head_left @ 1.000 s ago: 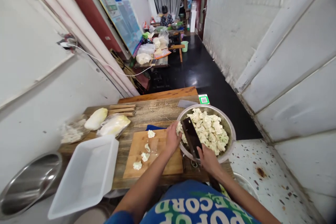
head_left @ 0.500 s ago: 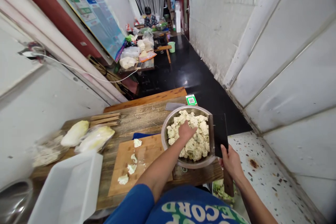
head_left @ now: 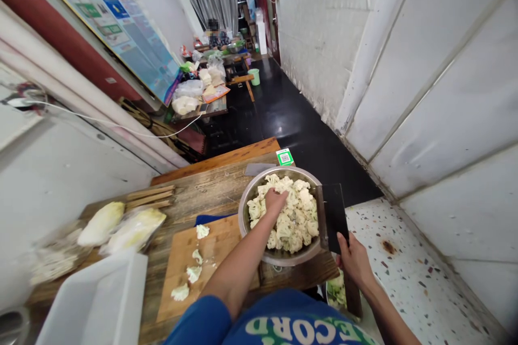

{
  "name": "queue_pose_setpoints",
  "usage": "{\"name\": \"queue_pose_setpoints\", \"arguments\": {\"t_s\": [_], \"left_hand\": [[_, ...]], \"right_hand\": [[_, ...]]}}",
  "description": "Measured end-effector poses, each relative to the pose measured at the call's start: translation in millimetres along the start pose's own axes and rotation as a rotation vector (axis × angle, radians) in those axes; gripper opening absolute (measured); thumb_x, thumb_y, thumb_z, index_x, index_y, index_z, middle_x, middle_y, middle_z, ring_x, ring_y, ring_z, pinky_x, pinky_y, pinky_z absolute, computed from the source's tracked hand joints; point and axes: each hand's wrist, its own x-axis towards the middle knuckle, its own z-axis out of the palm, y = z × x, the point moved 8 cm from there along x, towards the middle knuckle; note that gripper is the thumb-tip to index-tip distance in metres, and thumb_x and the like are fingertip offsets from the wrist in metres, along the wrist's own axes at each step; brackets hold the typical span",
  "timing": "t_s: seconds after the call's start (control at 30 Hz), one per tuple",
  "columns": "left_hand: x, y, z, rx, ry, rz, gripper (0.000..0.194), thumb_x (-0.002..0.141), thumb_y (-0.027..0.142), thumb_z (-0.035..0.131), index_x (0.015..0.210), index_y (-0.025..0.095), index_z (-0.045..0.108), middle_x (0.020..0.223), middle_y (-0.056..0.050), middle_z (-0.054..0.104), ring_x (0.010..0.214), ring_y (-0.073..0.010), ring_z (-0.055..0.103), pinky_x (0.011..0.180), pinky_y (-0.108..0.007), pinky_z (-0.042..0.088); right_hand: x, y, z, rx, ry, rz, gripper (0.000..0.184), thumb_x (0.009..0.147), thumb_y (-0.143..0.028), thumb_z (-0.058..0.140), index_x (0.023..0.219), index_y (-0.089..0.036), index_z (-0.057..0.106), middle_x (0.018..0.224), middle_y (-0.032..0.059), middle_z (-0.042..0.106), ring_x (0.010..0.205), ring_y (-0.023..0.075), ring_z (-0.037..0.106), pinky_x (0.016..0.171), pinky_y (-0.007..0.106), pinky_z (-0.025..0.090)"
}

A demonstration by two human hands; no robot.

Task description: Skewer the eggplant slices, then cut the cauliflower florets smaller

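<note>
A steel bowl (head_left: 245,210) heaped with cauliflower florets (head_left: 295,221) stands at the table's right end. My left hand (head_left: 275,202) is down among the florets, its fingers curled on a cauliflower floret, with the fingertips partly hidden. By the handle, my right hand (head_left: 354,259) grips a cleaver (head_left: 334,215), whose broad dark blade is upright against the bowl's right rim. Left of the bowl is a wooden cutting board (head_left: 218,242), where several loose florets (head_left: 194,273) lie in a rough line.
A white plastic tub (head_left: 129,291) and wrapped napa cabbages (head_left: 135,229) are to the left. Another flat blade (head_left: 259,168) and a QR code card (head_left: 285,157) lie behind the bowl. Below the table edge sits a container of green trimmings (head_left: 335,292). A person (head_left: 216,38) sits far back.
My left hand has shifted slightly within the bowl, and its extended fingers have curled in among the florets. The cleaver stays in my right hand at the rim. The view has turned slightly right.
</note>
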Motion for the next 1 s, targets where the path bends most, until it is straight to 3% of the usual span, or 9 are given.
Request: {"name": "queue_pose_setpoints", "arguments": {"t_s": [0.1,0.27,0.37,0.43,0.53,0.63,0.8,0.9,1.0], "left_hand": [[5.3,-11.5,-10.1,-0.201,-0.139,-0.129,0.032,0.073,0.047,0.061,0.086,0.018,0.059,0.074,-0.005,0.065,0.067,-0.0183,0.062,0.064,-0.031,0.05],[-15.8,-36.0,-10.6,-0.23,-0.535,-0.551,0.031,0.066,0.047,0.068,0.071,0.018,0.059,0.053,-0.002,0.057,0.051,-0.0191,0.057,0.053,-0.038,0.051],[-24.9,-33.3,-17.2,-0.277,-0.59,-0.518,0.03,0.06,0.038,0.075,0.076,0.018,0.059,0.056,0.0,0.058,0.055,-0.0181,0.059,0.054,-0.034,0.051],[-25.8,-25.6,-23.1,-0.372,-0.573,-0.375,0.037,0.058,0.031,0.078,0.087,0.018,0.06,0.069,-0.001,0.062,0.063,-0.0159,0.062,0.059,-0.03,0.052],[-23.6,-20.1,-42.4,-0.489,-0.402,-0.171,0.052,0.057,0.021,0.078,0.105,0.02,0.057,0.09,-0.003,0.063,0.073,-0.0128,0.062,0.064,-0.025,0.052],[-27.0,-23.7,-57.8,-0.56,-0.302,-0.107,0.057,0.061,0.018,0.074,0.114,0.019,0.052,0.102,-0.007,0.062,0.082,-0.0148,0.061,0.066,-0.026,0.054],[-44.2,-33.7,-94.8,-0.705,-0.314,-0.031,0.066,0.06,0.018,0.071,0.122,0.022,0.05,0.115,-0.009,0.06,0.093,-0.0194,0.062,0.072,-0.03,0.055],[-59.0,-56.7,-131.9,-0.845,-0.293,-0.02,0.069,0.056,0.016,0.072,0.122,0.021,0.051,0.114,-0.01,0.062,0.093,-0.0204,0.062,0.076,-0.031,0.053],[-73.4,-99.7,-170.7,-0.895,-0.175,-0.057,0.061,0.056,0.017,0.072,0.114,0.019,0.054,0.11,-0.009,0.064,0.091,-0.0187,0.063,0.078,-0.03,0.051]], "right_hand": [[1.7,0.5,1.5,-0.004,-0.003,-0.008,0.03,0.089,-0.048,0.03,0.079,-0.023,0.044,0.041,-0.0015,0.054,0.04,0.0191,0.057,0.049,0.029,0.044],[6.3,-2.9,10.7,-0.023,-0.027,-0.032,0.031,0.089,-0.048,0.03,0.081,-0.022,0.046,0.042,-0.0013,0.055,0.04,0.019,0.058,0.049,0.028,0.043],[7.3,-12.5,17.5,-0.023,-0.046,-0.051,0.031,0.089,-0.048,0.031,0.082,-0.022,0.047,0.041,-0.0019,0.054,0.041,0.0189,0.058,0.05,0.028,0.044],[7.3,-20.8,22.3,-0.025,-0.057,-0.065,0.03,0.089,-0.047,0.031,0.082,-0.022,0.047,0.04,-0.0023,0.054,0.04,0.0187,0.058,0.049,0.028,0.043],[6.6,-31.7,30.4,-0.032,-0.069,-0.064,0.029,0.088,-0.047,0.032,0.082,-0.022,0.046,0.04,-0.0027,0.053,0.039,0.0186,0.057,0.048,0.027,0.043],[4.5,-42.1,41.1,-0.041,-0.097,-0.076,0.029,0.088,-0.047,0.033,0.08,-0.023,0.044,0.04,-0.0028,0.053,0.038,0.0182,0.057,0.048,0.027,0.043],[-3.6,-60.7,66.0,-0.027,-0.192,-0.12,0.031,0.089,-0.05,0.031,0.083,-0.023,0.044,0.04,-0.003,0.052,0.039,0.0189,0.057,0.045,0.027,0.043],[-12.2,-75.2,86.3,-0.053,-0.253,-0.168,0.033,0.09,-0.051,0.03,0.087,-0.022,0.045,0.04,-0.0038,0.051,0.038,0.0186,0.057,0.044,0.027,0.042],[-25.1,-90.9,115.5,-0.11,-0.354,-0.234,0.034,0.091,-0.051,0.03,0.086,-0.022,0.046,0.04,-0.0044,0.05,0.038,0.0174,0.056,0.045,0.026,0.042]]}}
